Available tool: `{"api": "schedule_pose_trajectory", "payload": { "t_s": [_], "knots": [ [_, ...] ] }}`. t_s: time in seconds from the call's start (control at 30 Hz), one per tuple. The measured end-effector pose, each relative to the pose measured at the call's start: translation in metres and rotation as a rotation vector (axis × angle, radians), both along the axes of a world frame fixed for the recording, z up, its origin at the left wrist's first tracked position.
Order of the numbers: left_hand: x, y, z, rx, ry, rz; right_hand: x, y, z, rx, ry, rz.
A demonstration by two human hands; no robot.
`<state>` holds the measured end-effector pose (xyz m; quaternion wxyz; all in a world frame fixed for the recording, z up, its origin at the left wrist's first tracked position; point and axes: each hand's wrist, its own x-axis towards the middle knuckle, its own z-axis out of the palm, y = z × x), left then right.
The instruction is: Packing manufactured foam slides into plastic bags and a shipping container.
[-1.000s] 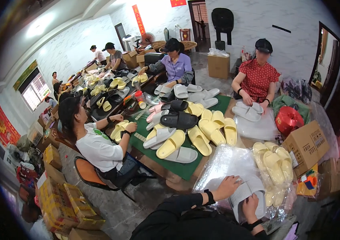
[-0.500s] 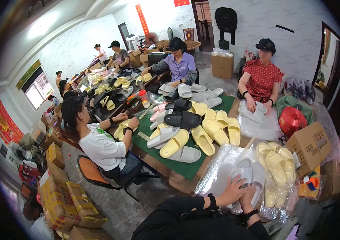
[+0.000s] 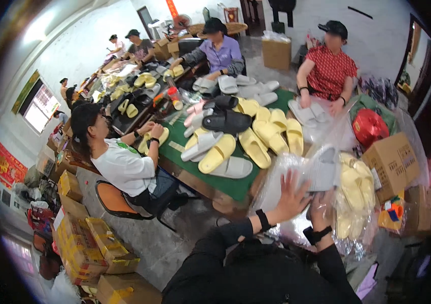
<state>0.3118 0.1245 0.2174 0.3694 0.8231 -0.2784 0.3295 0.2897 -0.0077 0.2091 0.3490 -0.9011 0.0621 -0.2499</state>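
Note:
My left hand (image 3: 291, 195) lies with its fingers spread over a stack of clear plastic bags (image 3: 271, 188) at the near edge of the table. Close to its right, my right hand (image 3: 321, 206) grips the near end of a pair of grey slippers (image 3: 324, 167) in clear plastic. Part of the right hand's fingers is hidden by the slippers and the film. Bagged yellow slippers (image 3: 356, 185) lie just right of it.
Loose yellow, grey and black slippers (image 3: 227, 123) pile on the green table mat (image 3: 236, 187). Across the table, a person in red (image 3: 329, 76) handles grey slippers. A person in white (image 3: 124, 169) sits at left. A cardboard box (image 3: 390, 164) stands at right.
The grey slippers have moved away from me and slightly right, with my right hand at their near end. My left hand has come off them and spread over the plastic bags.

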Motion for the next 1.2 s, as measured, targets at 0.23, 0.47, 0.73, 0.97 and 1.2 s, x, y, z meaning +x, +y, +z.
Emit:
{"api": "schedule_pose_trajectory", "payload": {
  "t_s": [0.23, 0.47, 0.73, 0.97, 1.2],
  "knots": [
    [0.000, 0.007, -0.005, -0.260, 0.440, -0.391, 0.035, 0.003, -0.026, 0.470, -0.154, 0.025],
    [0.011, 0.021, -0.015, -0.370, 0.928, -0.326, 0.031, 0.000, -0.020, 0.197, -0.128, 0.008],
    [0.007, 0.042, -0.004, -0.409, 1.111, -0.735, 0.045, 0.009, -0.024, 0.365, -0.019, -0.245],
    [0.003, 0.062, -0.011, -0.291, 1.294, -0.653, 0.047, 0.026, -0.023, 0.618, 0.094, -0.240],
    [-0.008, 0.059, -0.002, -0.240, 1.183, -0.526, 0.051, 0.028, -0.037, 0.649, 0.016, -0.247]
  ]
}}
